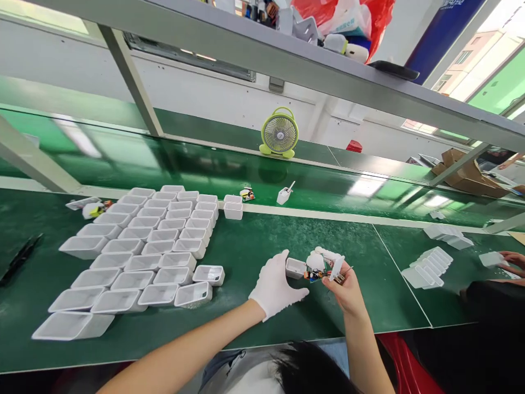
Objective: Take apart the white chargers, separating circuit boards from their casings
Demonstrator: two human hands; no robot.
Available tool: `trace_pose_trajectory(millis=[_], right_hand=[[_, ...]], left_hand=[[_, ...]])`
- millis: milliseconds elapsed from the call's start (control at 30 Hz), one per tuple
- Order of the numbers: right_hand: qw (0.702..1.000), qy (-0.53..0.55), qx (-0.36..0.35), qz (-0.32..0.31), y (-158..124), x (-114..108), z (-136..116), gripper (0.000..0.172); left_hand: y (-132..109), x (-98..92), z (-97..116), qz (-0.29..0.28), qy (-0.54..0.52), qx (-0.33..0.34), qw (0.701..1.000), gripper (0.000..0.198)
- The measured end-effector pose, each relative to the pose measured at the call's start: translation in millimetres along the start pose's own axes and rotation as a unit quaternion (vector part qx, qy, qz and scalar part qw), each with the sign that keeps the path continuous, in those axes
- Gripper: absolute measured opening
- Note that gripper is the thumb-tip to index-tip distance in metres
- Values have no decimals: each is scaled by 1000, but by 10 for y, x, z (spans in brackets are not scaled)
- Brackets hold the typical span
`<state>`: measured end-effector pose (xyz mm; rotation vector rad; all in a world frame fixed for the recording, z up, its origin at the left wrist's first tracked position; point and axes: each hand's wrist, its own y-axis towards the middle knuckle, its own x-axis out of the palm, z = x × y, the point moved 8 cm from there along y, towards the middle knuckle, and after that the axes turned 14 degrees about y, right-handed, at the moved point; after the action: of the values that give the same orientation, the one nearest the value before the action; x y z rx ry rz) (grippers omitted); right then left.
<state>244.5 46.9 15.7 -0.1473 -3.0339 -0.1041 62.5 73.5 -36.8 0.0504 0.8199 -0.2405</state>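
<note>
- Right hand (346, 287) has it: fingers and thumb pinched around a wired circuit board (316, 273), held up just right of a small white plastic housing (295, 267).
- Left hand (274, 285), in a white glove, has thumb and forefinger spread wide beside that housing; whether it touches, I can't tell.
- The board looks light but fragile — stiff base, delicate parts, fine wires that could snag; its edges seem the safest hold.
- The housing should be light, stiff and perhaps slick under a glove; outer walls make the natural grip.
- Below, a flat, dark green workbench (256, 246), scuffed and dusty in places; at left, rows of white housings (141, 249) packed close.
- Behind, a lime-green fan (280, 134) under a long overhead shelf (229, 24); far right, a co-worker's hand (515, 260) beside a white part (492, 259).
</note>
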Motion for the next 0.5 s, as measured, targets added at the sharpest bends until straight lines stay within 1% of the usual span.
trace_pose_trajectory(millis=[33, 67, 167, 267, 333, 433, 500], right_hand=[[1000, -6, -2, 1, -1, 6, -2, 68], [1000, -11, -5, 3, -3, 2, -3, 69], [999, -28, -15, 19, -18, -65, -5, 69], [998, -42, -30, 40, -47, -190, -22, 66], [997, -46, -41, 48, -63, -267, -45, 65], [997, -36, -53, 52, -79, -333, -85, 67], [996, -17, -59, 58, -93, -352, -112, 70]], left_hand=[[-8, 12, 19, 11, 3, -10, 1000, 102], [-5, 27, 39, 19, 4, -18, 1000, 107], [61, 72, 97, 29, -9, -16, 999, 106], [144, 116, 156, 32, -48, 15, 998, 107], [179, 151, 195, 42, -77, 31, 996, 112], [210, 222, 275, 59, -104, 39, 992, 118], [230, 255, 327, 68, -107, 39, 991, 115]])
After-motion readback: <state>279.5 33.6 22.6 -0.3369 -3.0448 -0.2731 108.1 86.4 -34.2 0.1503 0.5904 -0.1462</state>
